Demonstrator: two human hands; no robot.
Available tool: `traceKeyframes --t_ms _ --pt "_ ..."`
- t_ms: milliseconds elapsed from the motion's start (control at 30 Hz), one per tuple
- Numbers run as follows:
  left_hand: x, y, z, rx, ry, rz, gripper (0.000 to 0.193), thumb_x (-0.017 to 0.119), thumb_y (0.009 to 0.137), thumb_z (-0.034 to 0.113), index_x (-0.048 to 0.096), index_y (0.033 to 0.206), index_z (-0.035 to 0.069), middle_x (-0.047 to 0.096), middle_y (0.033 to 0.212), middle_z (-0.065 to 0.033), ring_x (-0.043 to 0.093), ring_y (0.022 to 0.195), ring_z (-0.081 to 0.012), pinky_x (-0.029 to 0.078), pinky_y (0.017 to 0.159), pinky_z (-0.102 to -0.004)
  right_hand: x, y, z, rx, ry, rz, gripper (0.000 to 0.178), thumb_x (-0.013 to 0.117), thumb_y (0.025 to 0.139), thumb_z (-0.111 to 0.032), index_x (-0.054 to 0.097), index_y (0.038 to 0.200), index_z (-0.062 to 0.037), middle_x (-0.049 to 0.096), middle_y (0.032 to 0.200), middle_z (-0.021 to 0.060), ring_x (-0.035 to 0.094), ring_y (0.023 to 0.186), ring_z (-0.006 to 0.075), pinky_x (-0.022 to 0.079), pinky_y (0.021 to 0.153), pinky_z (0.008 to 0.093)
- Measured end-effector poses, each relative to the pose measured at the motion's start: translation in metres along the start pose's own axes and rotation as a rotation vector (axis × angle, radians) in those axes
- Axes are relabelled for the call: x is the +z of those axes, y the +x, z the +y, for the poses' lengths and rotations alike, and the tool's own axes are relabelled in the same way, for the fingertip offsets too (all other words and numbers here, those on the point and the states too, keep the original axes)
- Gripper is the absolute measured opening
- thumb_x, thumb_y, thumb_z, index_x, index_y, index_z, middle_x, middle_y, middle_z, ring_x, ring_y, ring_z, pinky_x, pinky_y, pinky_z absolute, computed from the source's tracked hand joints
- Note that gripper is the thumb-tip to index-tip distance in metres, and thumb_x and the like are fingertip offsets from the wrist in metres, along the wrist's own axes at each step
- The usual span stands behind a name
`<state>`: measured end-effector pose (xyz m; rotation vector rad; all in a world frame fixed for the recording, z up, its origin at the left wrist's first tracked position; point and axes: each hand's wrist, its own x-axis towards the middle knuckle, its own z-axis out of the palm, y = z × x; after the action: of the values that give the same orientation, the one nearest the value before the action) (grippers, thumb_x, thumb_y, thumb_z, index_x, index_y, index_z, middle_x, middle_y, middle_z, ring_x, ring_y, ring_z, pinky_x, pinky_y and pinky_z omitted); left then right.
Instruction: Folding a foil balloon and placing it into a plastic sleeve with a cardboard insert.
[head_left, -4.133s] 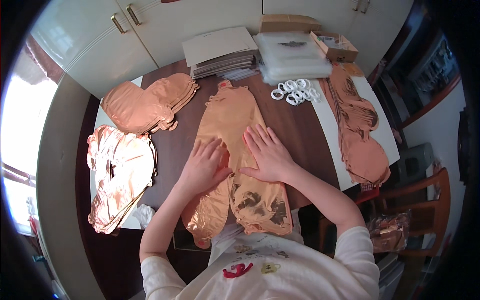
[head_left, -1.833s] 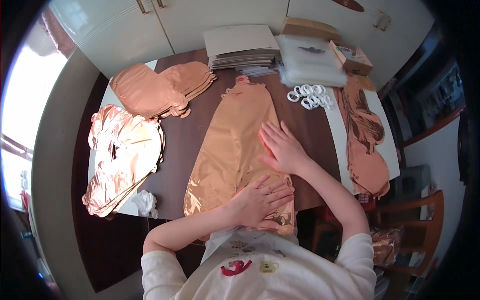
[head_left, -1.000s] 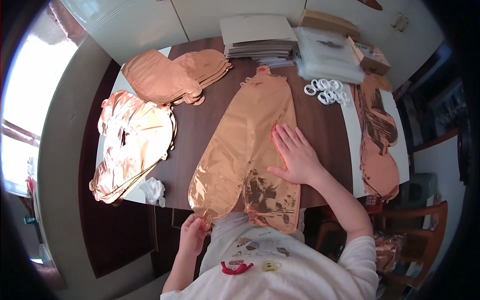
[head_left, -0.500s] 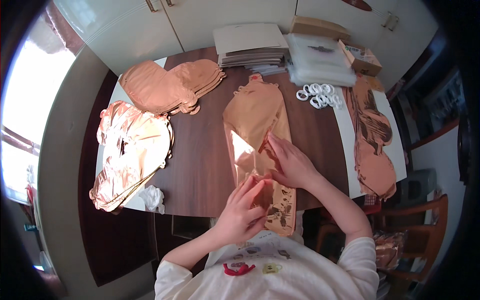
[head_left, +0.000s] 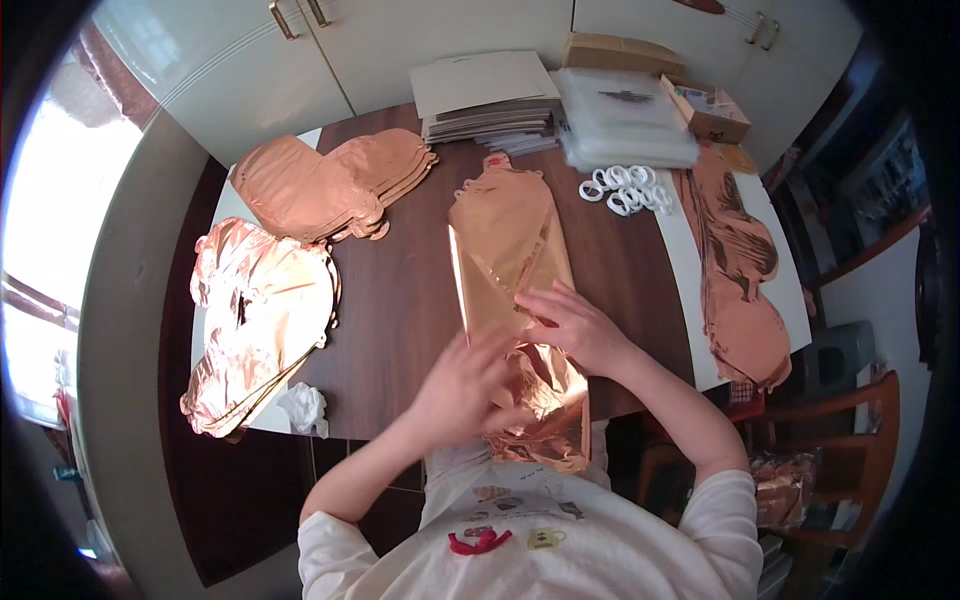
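A flat stack of copper-coloured foil balloons (head_left: 505,215) lies lengthwise before me, its near end reaching past the table's front edge. The top foil is partly folded over, and its near part is crinkled and shiny. My right hand (head_left: 582,332) rests on the foil's right side, fingers stretched out and fingertips touching the fold. Over the left side of the crinkled part is my left hand (head_left: 465,388), blurred by motion. Its fingers look spread, with nothing visible in them; whether it touches the foil I cannot tell.
More copper foil balloons are piled at the far left (head_left: 310,185), near left (head_left: 265,310) and right (head_left: 740,270). Behind stand stacked grey boards (head_left: 485,90), clear plastic bags (head_left: 625,115) and a small cardboard box (head_left: 705,105). White rings (head_left: 628,188) and crumpled white paper (head_left: 303,410) lie on the table.
My left hand has come off the foil fold and moved slightly left. My right hand has slid nearer to me. The near foil now lies more spread out and crinkled.
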<state>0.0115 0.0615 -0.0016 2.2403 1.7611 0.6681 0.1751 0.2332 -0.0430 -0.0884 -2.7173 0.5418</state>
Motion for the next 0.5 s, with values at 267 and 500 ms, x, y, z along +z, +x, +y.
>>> traceKeyframes --t_ms 267,500 --pt "-0.004 0.015 -0.079 -0.155 0.273 -0.086 0.081 0.058 0.081 0.055 0.031 0.143 0.009 0.028 0.148 -0.0147 0.025 0.138 -0.0348 0.021 0.110 -0.0516 -0.001 -0.003 -0.003 -0.055 0.003 0.023 0.021 0.063 0.077 -0.021 0.066 0.096 -0.0126 0.055 0.127 0.0042 0.048 0.123 0.0233 0.033 0.105 0.0503" --pt "0.000 0.026 -0.092 -0.080 0.344 -0.093 0.081 0.051 0.084 0.059 0.029 0.144 0.009 0.033 0.147 -0.0132 0.028 0.137 -0.0304 0.022 0.110 -0.0514 -0.002 -0.001 -0.005 -0.178 -0.108 0.032 0.023 0.067 0.069 -0.014 0.065 0.091 -0.0083 0.061 0.116 0.0031 0.052 0.117 0.0197 0.038 0.102 0.0458"
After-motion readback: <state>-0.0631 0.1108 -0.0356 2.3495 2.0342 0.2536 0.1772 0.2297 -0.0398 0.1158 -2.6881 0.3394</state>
